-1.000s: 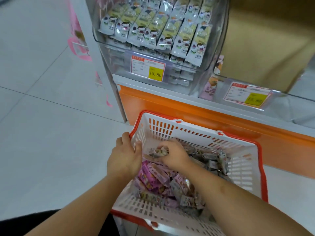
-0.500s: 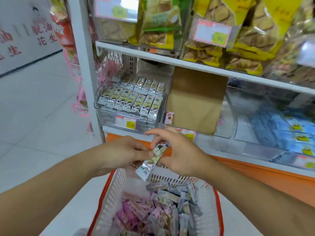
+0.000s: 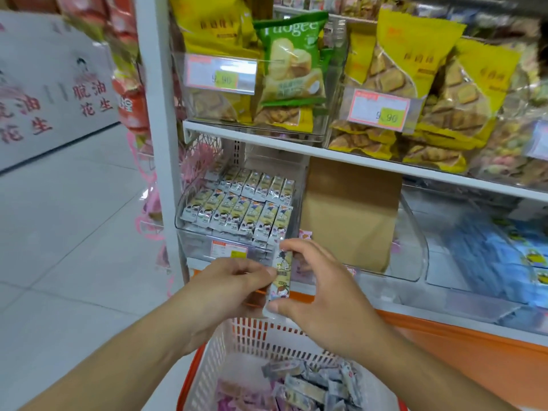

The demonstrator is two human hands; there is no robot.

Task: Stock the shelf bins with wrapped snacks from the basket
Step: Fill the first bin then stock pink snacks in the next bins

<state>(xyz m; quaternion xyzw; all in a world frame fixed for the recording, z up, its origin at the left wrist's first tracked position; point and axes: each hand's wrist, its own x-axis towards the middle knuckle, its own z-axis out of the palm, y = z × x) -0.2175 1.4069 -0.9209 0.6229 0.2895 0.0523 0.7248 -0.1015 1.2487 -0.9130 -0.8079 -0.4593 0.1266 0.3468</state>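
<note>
Fingers point(image 3: 292, 247) pinching snack bar point(image 3: 281, 277), upright

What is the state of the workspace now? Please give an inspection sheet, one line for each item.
Surface: white shelf board over an orange base; pale tiled floor.
Job's things: wrapped snack held upright between both hands; clear bin with rows of matching snacks; white basket with a red rim, holding pink and grey snacks.
Clutter: brown cardboard standing in the next bin.
Grips: left hand pinches the snack's side; right hand holds its top and bottom ends.
Cables: nothing seen.
Surroundings: yellow and green snack bags above; price tags; blue packs to the right.
</note>
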